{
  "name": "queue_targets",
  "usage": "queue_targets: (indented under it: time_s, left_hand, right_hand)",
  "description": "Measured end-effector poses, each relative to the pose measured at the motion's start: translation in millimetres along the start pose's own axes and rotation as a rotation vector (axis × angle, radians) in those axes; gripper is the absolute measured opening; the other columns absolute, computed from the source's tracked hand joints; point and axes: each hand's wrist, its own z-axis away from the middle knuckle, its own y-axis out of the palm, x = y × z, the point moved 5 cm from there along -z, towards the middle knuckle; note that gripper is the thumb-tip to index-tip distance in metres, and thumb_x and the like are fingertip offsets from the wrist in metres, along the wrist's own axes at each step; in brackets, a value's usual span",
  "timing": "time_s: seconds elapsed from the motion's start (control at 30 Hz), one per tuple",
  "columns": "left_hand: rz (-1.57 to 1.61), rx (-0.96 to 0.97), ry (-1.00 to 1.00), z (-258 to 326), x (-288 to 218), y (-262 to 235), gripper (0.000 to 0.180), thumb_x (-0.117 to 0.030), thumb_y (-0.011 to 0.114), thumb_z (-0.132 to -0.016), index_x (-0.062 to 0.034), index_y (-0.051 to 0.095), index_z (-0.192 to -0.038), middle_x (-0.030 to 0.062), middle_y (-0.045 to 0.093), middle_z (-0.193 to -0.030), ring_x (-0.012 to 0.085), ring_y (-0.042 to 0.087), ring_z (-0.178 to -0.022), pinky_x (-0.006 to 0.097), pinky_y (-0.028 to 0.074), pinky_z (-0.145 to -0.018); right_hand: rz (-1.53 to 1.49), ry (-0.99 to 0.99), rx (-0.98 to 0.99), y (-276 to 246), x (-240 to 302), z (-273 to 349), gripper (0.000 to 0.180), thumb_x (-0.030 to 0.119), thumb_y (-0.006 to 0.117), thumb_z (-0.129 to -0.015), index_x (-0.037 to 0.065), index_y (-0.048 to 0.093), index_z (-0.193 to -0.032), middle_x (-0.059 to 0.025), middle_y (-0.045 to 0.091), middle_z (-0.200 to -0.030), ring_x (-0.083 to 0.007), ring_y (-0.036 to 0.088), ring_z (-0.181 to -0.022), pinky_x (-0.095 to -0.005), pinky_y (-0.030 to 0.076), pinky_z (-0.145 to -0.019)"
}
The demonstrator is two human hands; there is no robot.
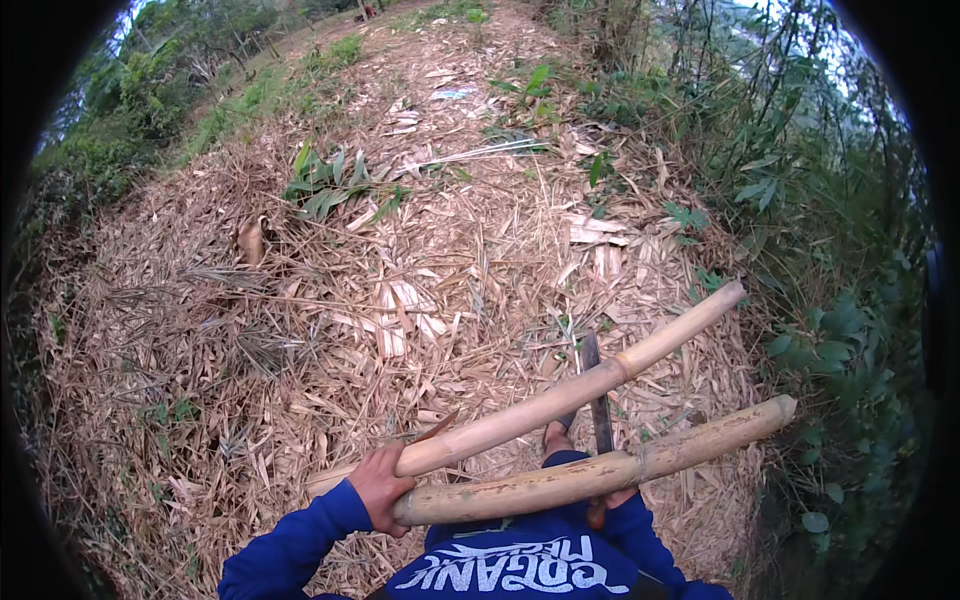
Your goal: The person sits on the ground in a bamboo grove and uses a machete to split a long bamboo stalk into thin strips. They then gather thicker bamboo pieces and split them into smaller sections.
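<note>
Two cut bamboo poles lie across the front of my body, slanting up to the right. My left hand (378,487) is closed over the upper, paler pole (520,415) near its left end. The thicker lower bamboo pole (580,478), brown-streaked, has its left end against that hand's fingers. Beneath the lower pole, partly hidden, my right hand (618,497) is closed round the handle of a machete (600,415). The dark blade points forward, passing under the upper pole, and its tip shows beyond. The lower pole lies over the right hand.
Dry bamboo sheaths and leaf litter (430,300) cover the sloping ground. Dense green plants (840,340) border the right side. A cut leafy sprig (325,185) and thin pale sticks (480,155) lie ahead. A bare foot (557,437) shows below the upper pole.
</note>
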Motion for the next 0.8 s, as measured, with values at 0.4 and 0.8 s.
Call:
queue_targets:
  time_s: [0.4,0.8]
  left_hand:
    - [-0.065,-0.105,-0.184,-283.4,195.0,-172.4,0.065,-0.043,0.081,-0.043,-0.0054,0.066,-0.095,0.0338,0.037,-0.129,0.0474,0.038,-0.122,0.052,0.032,-0.100]
    - [-0.021,-0.089,-0.171,-556.7,543.6,-294.9,0.066,-0.041,0.083,-0.042,-0.0048,0.066,-0.094,0.0345,0.035,-0.130,0.0488,0.038,-0.120,0.052,0.032,-0.100]
  right_hand:
    - [0.160,0.033,0.156,40.0,263.4,-352.2,0.039,-0.004,0.065,-0.074,0.004,0.055,-0.111,-0.0093,0.062,-0.076,-0.0160,0.056,-0.048,-0.0314,0.044,-0.041]
    - [0.168,0.039,0.133,180.1,460.6,-730.8,0.040,-0.004,0.066,-0.074,0.004,0.055,-0.111,-0.0095,0.063,-0.078,-0.0160,0.056,-0.049,-0.0314,0.045,-0.041]
